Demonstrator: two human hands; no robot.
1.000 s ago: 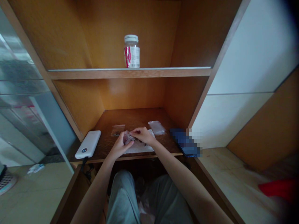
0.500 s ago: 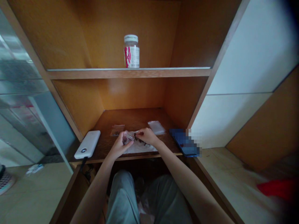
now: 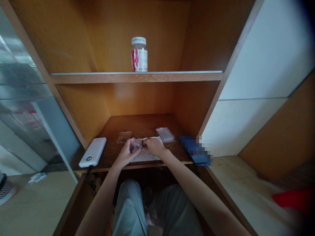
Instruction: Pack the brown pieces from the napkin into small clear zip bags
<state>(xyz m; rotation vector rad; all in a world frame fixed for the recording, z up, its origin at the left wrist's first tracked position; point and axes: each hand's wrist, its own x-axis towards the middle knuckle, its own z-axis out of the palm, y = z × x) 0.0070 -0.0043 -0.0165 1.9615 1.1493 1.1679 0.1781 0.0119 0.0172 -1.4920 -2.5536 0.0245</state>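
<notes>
My left hand [image 3: 127, 153] is closed on a small clear plastic bag [image 3: 137, 143], its mouth turned toward the right. Right at that mouth is my right hand [image 3: 153, 146], fingers pinched together; whatever they hold is hidden from me. Under both hands lies a white sheet [image 3: 145, 156] near the shelf's front edge. Just behind my left hand rests a flat clear bag [image 3: 124, 136] that seems to have small dark bits in it. Beyond my right hand is a stack of clear zip bags [image 3: 165, 134].
A white power bank [image 3: 93, 152] with a black cable lies at the left, a dark phone [image 3: 195, 150] at the right edge. On the upper shelf stands a white-capped bottle [image 3: 139, 55]. My knees are under the shelf, between side panels.
My right hand has shifted slightly, its fingers now curled at the bag's mouth. The dark pieces seen beneath it before are covered now. My left hand keeps its hold.
</notes>
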